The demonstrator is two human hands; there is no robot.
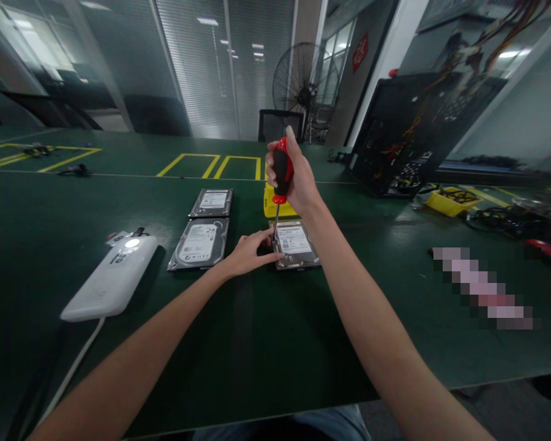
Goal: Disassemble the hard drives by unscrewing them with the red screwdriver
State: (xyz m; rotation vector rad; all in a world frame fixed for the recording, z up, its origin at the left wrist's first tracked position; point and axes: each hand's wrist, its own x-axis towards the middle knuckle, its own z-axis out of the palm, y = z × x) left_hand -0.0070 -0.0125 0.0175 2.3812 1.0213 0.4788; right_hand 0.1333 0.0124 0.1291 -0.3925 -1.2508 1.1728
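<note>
A hard drive with a white label lies flat on the green table in front of me. My left hand is at its left edge, the thumb across the near corner and the other fingers by the screwdriver's tip. A red and black screwdriver stands nearly upright in my right hand, which is wrapped round its handle. The shaft points down to the drive's left side; the exact contact at the tip is partly hidden by fingers. Behind the drive, a yellow object is partly covered by my right hand.
Two more hard drives lie to the left, one nearer and one farther. A white power bank with a cable is at far left. An open computer case stands back right, near a yellow tray and dark cables.
</note>
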